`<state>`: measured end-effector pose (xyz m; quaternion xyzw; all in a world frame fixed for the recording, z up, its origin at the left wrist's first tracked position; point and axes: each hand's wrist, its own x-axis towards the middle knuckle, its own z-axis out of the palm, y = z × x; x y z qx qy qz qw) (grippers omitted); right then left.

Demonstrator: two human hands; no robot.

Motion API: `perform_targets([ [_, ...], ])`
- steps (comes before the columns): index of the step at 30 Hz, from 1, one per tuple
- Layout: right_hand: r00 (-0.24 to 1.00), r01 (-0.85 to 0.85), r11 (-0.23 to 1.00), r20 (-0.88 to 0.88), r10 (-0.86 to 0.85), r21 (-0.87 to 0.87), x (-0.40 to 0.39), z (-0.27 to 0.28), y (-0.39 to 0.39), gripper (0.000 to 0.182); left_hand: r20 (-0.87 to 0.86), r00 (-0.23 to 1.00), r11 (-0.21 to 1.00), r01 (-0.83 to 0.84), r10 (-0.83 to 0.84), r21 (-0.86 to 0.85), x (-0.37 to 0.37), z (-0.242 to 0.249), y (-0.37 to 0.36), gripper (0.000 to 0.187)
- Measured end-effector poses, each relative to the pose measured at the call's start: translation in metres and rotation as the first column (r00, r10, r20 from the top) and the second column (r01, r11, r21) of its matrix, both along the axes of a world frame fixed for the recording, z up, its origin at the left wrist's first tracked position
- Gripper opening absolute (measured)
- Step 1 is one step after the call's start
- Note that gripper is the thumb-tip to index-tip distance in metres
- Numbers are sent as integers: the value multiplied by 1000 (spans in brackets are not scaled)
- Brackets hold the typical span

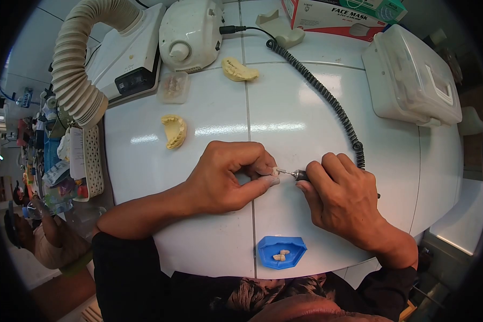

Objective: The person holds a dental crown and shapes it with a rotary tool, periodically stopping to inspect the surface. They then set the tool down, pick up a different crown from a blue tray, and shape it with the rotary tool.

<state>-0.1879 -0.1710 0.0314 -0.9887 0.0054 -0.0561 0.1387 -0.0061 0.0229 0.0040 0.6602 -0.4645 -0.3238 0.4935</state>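
Note:
My left hand (231,174) pinches a small whitish piece, perhaps a dental crown (275,171), between thumb and fingertips. Pale dust coats those fingertips. My right hand (341,196) grips a dental handpiece (301,175) whose thin bur points left and meets the piece, or nearly so. A black coiled cord (327,96) runs from near my right hand up to a white control unit (190,37). Close to the table's front edge, a blue tray (268,262) holds a few small tooth-coloured pieces (280,256). A yellowish dental cast (174,131) lies beyond my left hand.
Another cast (239,70) and a small clear box (174,87) lie farther back. A ribbed hose (70,64) arches over a white machine (129,59) at left. The back right holds a white case (410,75) and a face mask box (327,21). Another person (56,236) sits at far left.

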Motion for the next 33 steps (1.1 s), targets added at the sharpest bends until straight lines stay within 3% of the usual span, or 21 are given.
perform_targets([
  [33, 999, -28, 1000, -29, 29, 4, -1, 1, -3, 24, 12, 1000, 1000, 2, -2, -3, 1, -1, 1, 10],
])
